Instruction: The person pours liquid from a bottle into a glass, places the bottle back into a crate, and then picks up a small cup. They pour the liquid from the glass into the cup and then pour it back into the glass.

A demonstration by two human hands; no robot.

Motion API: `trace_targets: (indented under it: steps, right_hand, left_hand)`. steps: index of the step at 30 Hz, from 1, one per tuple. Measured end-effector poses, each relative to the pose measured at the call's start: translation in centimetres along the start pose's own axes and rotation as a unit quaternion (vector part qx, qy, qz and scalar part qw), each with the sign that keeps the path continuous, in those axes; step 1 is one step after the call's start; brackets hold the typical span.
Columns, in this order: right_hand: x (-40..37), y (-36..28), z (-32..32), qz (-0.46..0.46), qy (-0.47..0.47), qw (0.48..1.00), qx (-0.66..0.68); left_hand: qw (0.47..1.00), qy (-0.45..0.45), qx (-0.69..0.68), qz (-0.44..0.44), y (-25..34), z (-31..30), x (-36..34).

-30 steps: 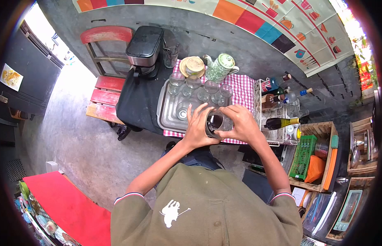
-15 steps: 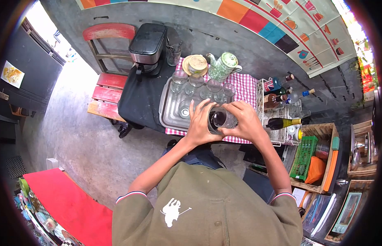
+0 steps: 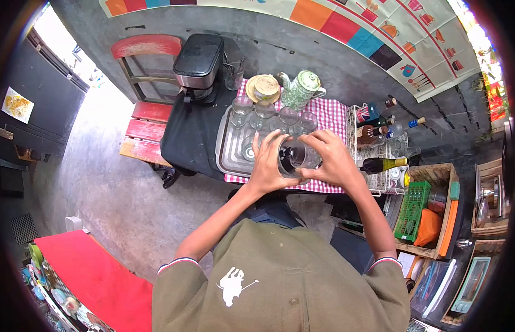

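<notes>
From my head, the one view looks steeply down and forward through a wide, round-edged fisheye, with my olive polo shirt (image 3: pixel 274 271) nearest at the bottom, my fingers (image 3: pixel 325 145) close in near the centre, the tabletop (image 3: pixel 185 141) just beyond, and the grey wall (image 3: pixel 252 36) farther off.

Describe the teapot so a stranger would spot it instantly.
Find the table by the gray wall, then its pink checked cloth. At the cloth's wall side, beyond the tray, stands the teapot. Unlike the clear glasses nearby, it is mottled green and white, with a spout.
</notes>
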State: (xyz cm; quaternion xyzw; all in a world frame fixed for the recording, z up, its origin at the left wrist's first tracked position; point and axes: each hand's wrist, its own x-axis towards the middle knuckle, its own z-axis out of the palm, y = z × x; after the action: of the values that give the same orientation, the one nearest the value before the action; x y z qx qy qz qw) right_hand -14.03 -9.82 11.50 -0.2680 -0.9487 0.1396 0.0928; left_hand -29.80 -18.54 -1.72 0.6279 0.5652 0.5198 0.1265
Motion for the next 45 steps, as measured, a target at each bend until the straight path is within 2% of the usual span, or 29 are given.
trace_targets:
  steps: [45]
  right_hand:
    - [0.2, 0.5, 0.8, -0.007, 0.008, 1.0, 0.028]
  left_hand:
    - [0.999, -0.038, 0.009, 0.025, -0.9, -0.3, 0.1]
